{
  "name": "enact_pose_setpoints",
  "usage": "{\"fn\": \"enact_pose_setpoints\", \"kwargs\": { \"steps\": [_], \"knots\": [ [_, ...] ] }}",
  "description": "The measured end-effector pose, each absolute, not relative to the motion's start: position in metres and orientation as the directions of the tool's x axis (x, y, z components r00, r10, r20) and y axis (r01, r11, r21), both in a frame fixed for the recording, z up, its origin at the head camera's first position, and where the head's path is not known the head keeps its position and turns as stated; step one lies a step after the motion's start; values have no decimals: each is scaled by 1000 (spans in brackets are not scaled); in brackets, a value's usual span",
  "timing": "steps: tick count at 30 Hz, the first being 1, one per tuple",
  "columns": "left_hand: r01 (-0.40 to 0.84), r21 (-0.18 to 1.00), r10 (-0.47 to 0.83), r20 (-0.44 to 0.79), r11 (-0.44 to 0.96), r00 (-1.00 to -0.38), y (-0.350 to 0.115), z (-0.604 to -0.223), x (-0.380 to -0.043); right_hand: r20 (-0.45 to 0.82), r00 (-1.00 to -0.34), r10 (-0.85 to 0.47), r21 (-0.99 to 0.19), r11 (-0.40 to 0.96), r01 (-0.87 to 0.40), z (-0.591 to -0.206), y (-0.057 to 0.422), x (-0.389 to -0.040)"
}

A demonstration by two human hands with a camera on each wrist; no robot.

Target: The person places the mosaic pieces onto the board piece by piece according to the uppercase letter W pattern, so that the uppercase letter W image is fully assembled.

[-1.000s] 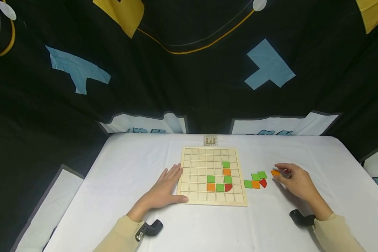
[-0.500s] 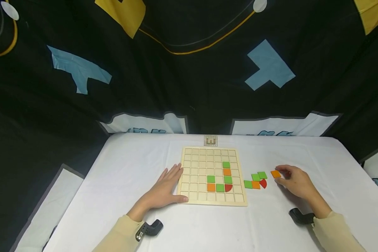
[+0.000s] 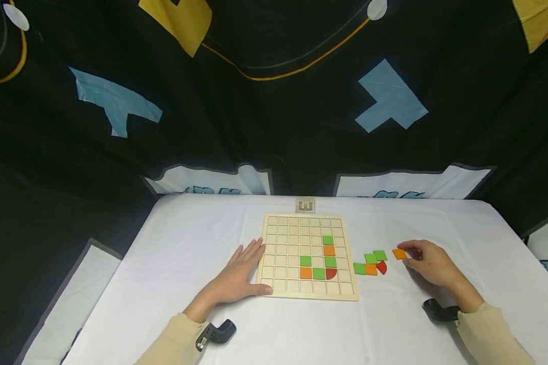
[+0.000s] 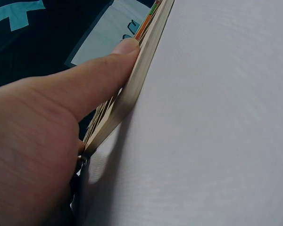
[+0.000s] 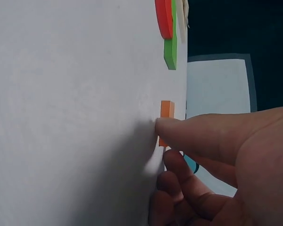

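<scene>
My left hand [image 3: 237, 278] lies with fingers straight along the left edge of a square wooden grid board [image 3: 280, 248]. In the left wrist view its thumb [image 4: 101, 70] presses on the board's rim. Several green and orange square tiles and a red quarter-circle tile [image 3: 331, 274] sit in the board's right half. To the right of the board, my right hand [image 3: 431, 262] pinches a loose orange square tile [image 3: 399, 254] between thumb and forefinger, low at the white tabletop. The right wrist view shows the thumb across this orange tile [image 5: 167, 109], the other fingers curled.
Between board and right hand lie several loose tiles: green ones [image 3: 380, 255], an orange one [image 3: 371, 269] and a red quarter-circle [image 3: 381, 267]. A small grid pattern card [image 3: 305, 204] is behind the board. A dark curtain [image 3: 274, 126] hangs beyond the table's far edge.
The orange tile by my right hand, partly covered by the fingers a second ago, now shows more fully. The right hand has shifted slightly; the left hand and board have stayed put.
</scene>
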State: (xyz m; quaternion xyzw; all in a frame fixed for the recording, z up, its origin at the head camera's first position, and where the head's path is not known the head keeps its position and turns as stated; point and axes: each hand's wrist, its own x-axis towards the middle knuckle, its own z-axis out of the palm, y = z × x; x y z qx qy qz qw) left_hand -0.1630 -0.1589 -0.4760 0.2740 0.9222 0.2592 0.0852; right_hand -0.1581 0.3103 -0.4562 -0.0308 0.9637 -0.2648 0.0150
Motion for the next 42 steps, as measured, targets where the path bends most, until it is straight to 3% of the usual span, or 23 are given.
{"fn": "enact_pose_setpoints", "kwargs": {
  "steps": [25,42],
  "knots": [
    [463,531,553,-13,709,-833,-158,-475,-162,1,-998,-69,-497,866,-61,-453,315,-158],
    [458,540,554,-17,706,-833,-159,-474,-162,73,-992,-101,-513,849,-124,-436,288,-158]
  ]
}}
